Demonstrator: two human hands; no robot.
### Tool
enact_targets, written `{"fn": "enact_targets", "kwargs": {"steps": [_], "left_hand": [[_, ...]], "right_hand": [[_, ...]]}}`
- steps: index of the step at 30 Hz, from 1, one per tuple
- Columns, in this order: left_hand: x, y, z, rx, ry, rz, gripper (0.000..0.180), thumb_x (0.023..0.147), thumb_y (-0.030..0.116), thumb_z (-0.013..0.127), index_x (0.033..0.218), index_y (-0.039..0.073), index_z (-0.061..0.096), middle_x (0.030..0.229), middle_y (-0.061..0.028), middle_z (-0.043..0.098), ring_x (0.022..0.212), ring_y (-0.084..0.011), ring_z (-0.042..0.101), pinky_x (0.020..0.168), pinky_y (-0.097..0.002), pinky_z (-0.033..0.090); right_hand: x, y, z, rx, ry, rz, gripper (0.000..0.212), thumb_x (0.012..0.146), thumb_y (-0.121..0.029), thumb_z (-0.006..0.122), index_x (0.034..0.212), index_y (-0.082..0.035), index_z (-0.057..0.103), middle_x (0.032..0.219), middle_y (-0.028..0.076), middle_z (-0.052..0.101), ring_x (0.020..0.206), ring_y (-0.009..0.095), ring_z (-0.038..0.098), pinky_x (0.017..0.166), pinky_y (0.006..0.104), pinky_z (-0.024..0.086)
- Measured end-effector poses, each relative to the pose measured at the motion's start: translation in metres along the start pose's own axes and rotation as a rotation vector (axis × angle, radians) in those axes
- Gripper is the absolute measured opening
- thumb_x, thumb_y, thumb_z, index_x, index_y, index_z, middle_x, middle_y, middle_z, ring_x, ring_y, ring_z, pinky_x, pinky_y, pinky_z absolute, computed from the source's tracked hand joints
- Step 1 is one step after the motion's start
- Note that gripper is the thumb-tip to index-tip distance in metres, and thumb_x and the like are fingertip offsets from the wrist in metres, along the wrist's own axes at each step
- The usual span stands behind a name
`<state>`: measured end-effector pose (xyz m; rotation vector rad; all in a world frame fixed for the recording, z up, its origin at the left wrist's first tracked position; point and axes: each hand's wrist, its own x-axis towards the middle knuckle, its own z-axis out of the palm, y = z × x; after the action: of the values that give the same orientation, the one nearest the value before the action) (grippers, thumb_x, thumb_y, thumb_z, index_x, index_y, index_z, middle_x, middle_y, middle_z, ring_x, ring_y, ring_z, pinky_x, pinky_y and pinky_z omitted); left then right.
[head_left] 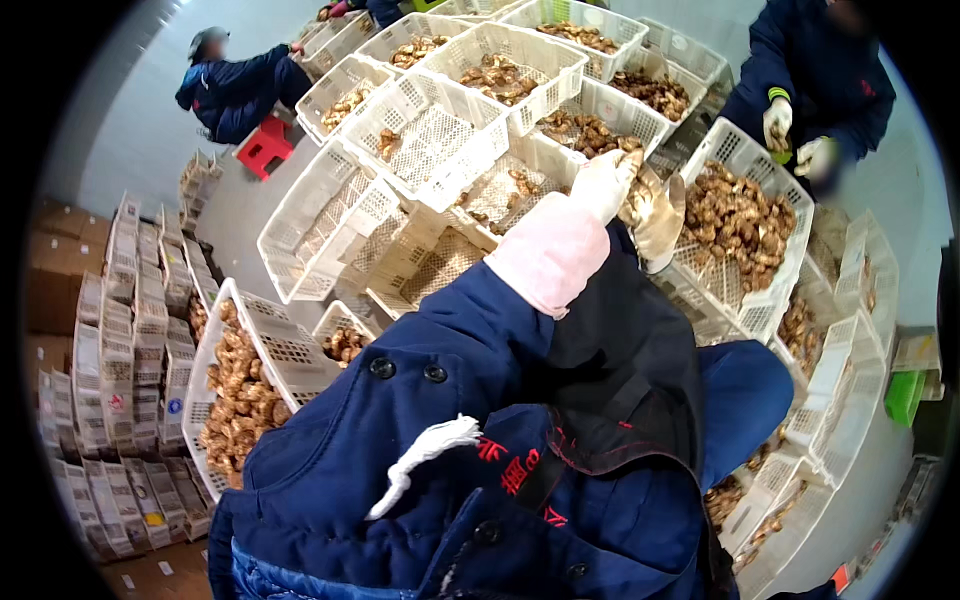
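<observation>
My left hand (604, 184), in a white glove below a pink cuff, reaches forward over the crates with its fingers curled inward. Close against it is my right hand (654, 216), in a stained grey-brown glove, its fingers also bent. Something small and brown shows at the fingertips, too small to make out. Just right of my hands stands a white crate heaped with brown mushrooms (738, 228). Ahead of them, another white crate holds mushrooms (588, 132). A crate with a few mushrooms (512, 192) lies left of my left hand.
Several white perforated crates (425, 135) spread ahead. A crate of mushrooms (240, 400) stands at my left; more crates (835, 390) line my right. A gloved co-worker (820, 80) sits at the far right, another person (240, 88) at the far left near a red stool (264, 146). Stacked crates (135, 330) stand left.
</observation>
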<state>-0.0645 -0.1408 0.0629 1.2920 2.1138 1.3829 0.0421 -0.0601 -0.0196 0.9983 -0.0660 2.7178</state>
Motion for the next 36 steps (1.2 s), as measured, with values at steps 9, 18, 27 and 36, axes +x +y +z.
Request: {"fn": "enact_targets", "kwargs": {"steps": [9,18,27,36], "left_hand": [[0.003,-0.018,0.002,0.163,-0.068,-0.018,0.049,0.097,0.051,0.051,0.109,0.007,0.068,0.103,-0.0191,0.07,0.102,-0.0364,0.064,0.089,-0.0414,0.049],[0.015,-0.038,0.015,0.244,-0.071,0.008,0.048,0.097,0.05,0.052,0.105,0.006,0.068,0.1,-0.0176,0.07,0.096,-0.0347,0.066,0.085,-0.041,0.049],[0.008,-0.027,0.008,0.269,-0.076,0.006,0.048,0.097,0.051,0.051,0.11,0.007,0.067,0.104,-0.0179,0.07,0.101,-0.0355,0.065,0.087,-0.0411,0.049],[0.011,-0.031,0.01,0.236,-0.1,-0.012,0.047,0.097,0.05,0.053,0.109,0.007,0.068,0.101,-0.0156,0.071,0.097,-0.0321,0.066,0.086,-0.0392,0.049]], "right_hand": [[-0.044,0.022,0.052,-0.196,0.128,-0.203,0.077,0.101,-0.057,0.028,0.152,0.0,0.027,0.153,0.022,0.036,0.14,0.038,0.037,0.114,0.0511,0.03],[-0.069,0.051,0.109,-0.438,0.296,-0.329,0.077,0.101,-0.057,0.029,0.152,0.0,0.027,0.153,0.022,0.036,0.139,0.037,0.038,0.113,0.0506,0.031],[-0.084,0.077,0.14,-0.629,0.471,-0.364,0.077,0.101,-0.057,0.03,0.152,0.0,0.028,0.153,0.022,0.037,0.139,0.037,0.038,0.113,0.0501,0.031],[-0.093,0.089,0.153,-0.722,0.548,-0.396,0.077,0.101,-0.057,0.03,0.152,0.0,0.028,0.152,0.022,0.037,0.138,0.036,0.039,0.112,0.0496,0.032]]}}
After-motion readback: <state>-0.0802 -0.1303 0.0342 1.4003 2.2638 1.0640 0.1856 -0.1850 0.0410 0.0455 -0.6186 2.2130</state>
